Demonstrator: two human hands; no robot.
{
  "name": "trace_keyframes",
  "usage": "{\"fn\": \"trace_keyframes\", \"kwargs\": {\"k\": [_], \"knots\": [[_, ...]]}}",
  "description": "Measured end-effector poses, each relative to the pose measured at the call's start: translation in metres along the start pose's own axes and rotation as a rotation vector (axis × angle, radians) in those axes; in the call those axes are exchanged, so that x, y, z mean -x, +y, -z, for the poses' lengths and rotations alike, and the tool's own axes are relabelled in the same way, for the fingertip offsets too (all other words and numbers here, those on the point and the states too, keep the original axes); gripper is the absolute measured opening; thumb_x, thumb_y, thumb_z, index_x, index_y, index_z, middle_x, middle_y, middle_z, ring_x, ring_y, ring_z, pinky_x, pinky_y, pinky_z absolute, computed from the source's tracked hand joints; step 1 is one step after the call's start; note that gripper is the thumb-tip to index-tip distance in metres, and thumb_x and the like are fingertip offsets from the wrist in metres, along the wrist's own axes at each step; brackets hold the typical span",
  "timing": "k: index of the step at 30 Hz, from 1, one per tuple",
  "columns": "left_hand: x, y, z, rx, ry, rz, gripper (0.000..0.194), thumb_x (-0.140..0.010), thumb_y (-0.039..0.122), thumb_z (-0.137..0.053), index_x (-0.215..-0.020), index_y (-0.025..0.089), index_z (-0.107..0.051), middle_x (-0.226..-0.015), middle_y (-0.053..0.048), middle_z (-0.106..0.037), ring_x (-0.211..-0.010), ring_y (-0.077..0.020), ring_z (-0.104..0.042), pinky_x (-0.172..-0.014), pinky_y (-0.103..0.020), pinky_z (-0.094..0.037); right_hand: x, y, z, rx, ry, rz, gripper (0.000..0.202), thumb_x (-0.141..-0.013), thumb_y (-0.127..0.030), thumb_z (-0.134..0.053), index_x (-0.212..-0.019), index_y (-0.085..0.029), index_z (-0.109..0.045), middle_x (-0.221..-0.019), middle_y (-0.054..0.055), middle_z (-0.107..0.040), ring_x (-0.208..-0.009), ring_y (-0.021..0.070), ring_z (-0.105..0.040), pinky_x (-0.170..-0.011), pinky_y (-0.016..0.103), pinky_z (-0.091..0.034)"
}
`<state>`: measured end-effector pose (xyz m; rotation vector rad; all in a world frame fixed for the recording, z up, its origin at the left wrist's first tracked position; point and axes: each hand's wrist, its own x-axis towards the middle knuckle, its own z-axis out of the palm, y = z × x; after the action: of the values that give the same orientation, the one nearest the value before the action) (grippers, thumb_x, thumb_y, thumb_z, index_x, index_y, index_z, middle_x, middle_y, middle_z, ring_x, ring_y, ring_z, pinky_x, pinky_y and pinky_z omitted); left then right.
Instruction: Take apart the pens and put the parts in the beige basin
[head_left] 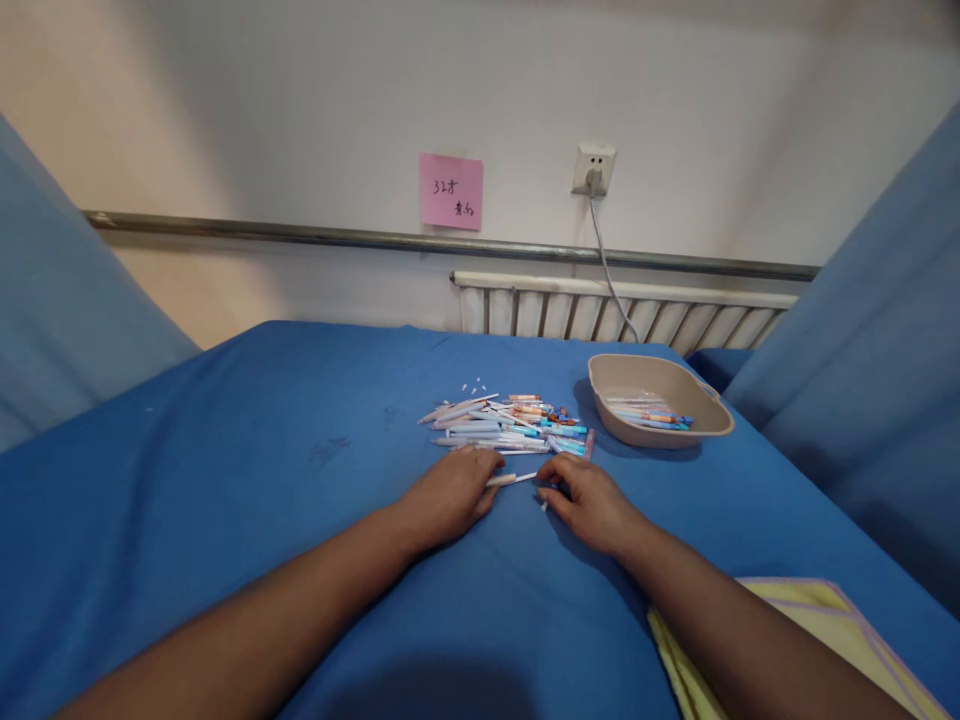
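Observation:
My left hand [454, 496] is closed around a pale peach pen barrel [502, 480], whose end sticks out to the right. From it a thin white pen refill [526, 477] runs across to my right hand [589, 500], pinched there between thumb and fingers. A small pale piece [544, 506] shows just below the right fingertips; its kind is too small to tell. Right behind both hands lies a loose pile of pen parts [472, 428], with white barrels, thin refills and blue and orange pieces. Several tiny white bits [474, 386] are scattered beyond the pile.
A beige plastic basin [645, 436] stands at the back right with several pens [652, 412] inside. Under my right forearm lies a folded yellow cloth [817, 625]. Blue sheeting [247, 440] covers the surface. Behind are a metal rail [337, 236], a radiator [555, 310] and a plugged-in cable [606, 260].

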<state>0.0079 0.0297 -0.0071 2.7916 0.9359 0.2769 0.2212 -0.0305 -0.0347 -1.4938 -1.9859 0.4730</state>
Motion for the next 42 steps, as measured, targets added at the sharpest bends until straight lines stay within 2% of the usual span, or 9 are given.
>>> {"fn": "trace_keyframes", "kwargs": {"k": [8, 11, 14, 19, 23, 26, 30, 34, 42], "knots": [[-0.002, -0.002, -0.006, 0.256, 0.068, 0.024, 0.023, -0.090, 0.025, -0.042, -0.111, 0.020, -0.051, -0.104, -0.007, -0.061, -0.095, -0.0217, -0.056, -0.082, -0.033, -0.043, -0.002, 0.002, -0.002, -0.123, 0.173, -0.078, 0.023, -0.080, -0.023, -0.058, -0.102, -0.019, -0.058, -0.096, 0.006, -0.063, -0.083, 0.0176, -0.058, -0.077, 0.032, -0.045], [-0.003, 0.004, -0.005, 0.384, 0.059, 0.026, 0.021, -0.092, 0.030, -0.042, -0.105, 0.019, -0.054, -0.100, -0.005, -0.062, -0.090, -0.0199, -0.056, -0.078, -0.031, -0.043, -0.005, 0.001, -0.007, -0.394, 0.199, -0.153, 0.030, -0.078, -0.030, -0.059, -0.106, -0.019, -0.057, -0.084, 0.003, -0.062, -0.070, 0.0148, -0.058, -0.066, 0.029, -0.047], [-0.006, 0.010, -0.006, 0.541, 0.050, 0.044, 0.023, -0.090, 0.036, -0.045, -0.100, 0.019, -0.055, -0.093, -0.003, -0.062, -0.084, -0.0176, -0.055, -0.073, -0.028, -0.043, -0.007, -0.004, -0.010, -0.635, 0.179, -0.171, 0.022, -0.078, -0.038, -0.059, -0.088, -0.018, -0.060, -0.064, -0.002, -0.056, -0.055, 0.0114, -0.052, -0.052, 0.023, -0.042], [-0.012, 0.004, -0.011, 1.061, 0.102, 0.250, 0.032, -0.086, 0.046, -0.051, -0.094, 0.015, -0.054, -0.092, -0.006, -0.065, -0.078, -0.0155, -0.059, -0.068, -0.026, -0.046, -0.009, -0.004, -0.003, -0.722, 0.262, -0.189, 0.030, -0.075, -0.048, -0.062, -0.073, -0.018, -0.059, -0.053, -0.004, -0.052, -0.049, 0.0099, -0.047, -0.048, 0.022, -0.037], [-0.012, -0.007, -0.007, 1.489, 0.170, 0.420, 0.031, -0.082, 0.038, -0.062, -0.098, 0.014, -0.050, -0.108, -0.014, -0.064, -0.084, -0.0178, -0.065, -0.071, -0.028, -0.049, -0.010, 0.003, 0.003, -0.765, 0.335, -0.242, 0.035, -0.075, -0.053, -0.061, -0.071, -0.018, -0.056, -0.057, -0.003, -0.056, -0.047, 0.0095, -0.046, -0.047, 0.022, -0.036], [-0.009, -0.011, -0.003, 1.629, 0.133, 0.472, 0.025, -0.084, 0.031, -0.061, -0.098, 0.014, -0.048, -0.110, -0.015, -0.064, -0.081, -0.0173, -0.067, -0.071, -0.029, -0.051, -0.009, 0.006, 0.005, -0.764, 0.350, -0.245, 0.036, -0.076, -0.053, -0.060, -0.070, -0.019, -0.055, -0.058, -0.003, -0.056, -0.047, 0.0096, -0.046, -0.048, 0.022, -0.037], [-0.008, -0.009, -0.001, 1.680, 0.102, 0.510, 0.023, -0.085, 0.029, -0.061, -0.097, 0.015, -0.047, -0.104, -0.013, -0.066, -0.074, -0.0160, -0.068, -0.068, -0.029, -0.053, -0.008, 0.003, 0.005, -0.754, 0.330, -0.247, 0.037, -0.076, -0.055, -0.059, -0.069, -0.019, -0.055, -0.057, -0.003, -0.055, -0.047, 0.0103, -0.047, -0.048, 0.023, -0.037], [-0.007, -0.007, -0.001, 1.628, 0.085, 0.490, 0.028, -0.080, 0.034, -0.066, -0.092, 0.016, -0.047, -0.080, -0.003, -0.064, -0.055, -0.0099, -0.061, -0.050, -0.021, -0.049, -0.007, 0.000, 0.008, -0.824, 0.349, -0.260, 0.036, -0.075, -0.054, -0.061, -0.070, -0.019, -0.056, -0.058, -0.003, -0.056, -0.047, 0.0096, -0.046, -0.048, 0.022, -0.037], [-0.005, -0.005, -0.005, 1.211, 0.069, 0.325, 0.034, -0.076, 0.044, -0.066, -0.090, 0.013, -0.059, -0.062, 0.004, -0.053, -0.048, -0.0054, -0.044, -0.044, -0.017, -0.032, -0.006, 0.002, 0.020, -0.978, 0.553, -0.239, 0.032, -0.080, -0.049, -0.059, -0.071, -0.018, -0.055, -0.061, -0.003, -0.055, -0.051, 0.0088, -0.046, -0.052, 0.021, -0.038]]}}
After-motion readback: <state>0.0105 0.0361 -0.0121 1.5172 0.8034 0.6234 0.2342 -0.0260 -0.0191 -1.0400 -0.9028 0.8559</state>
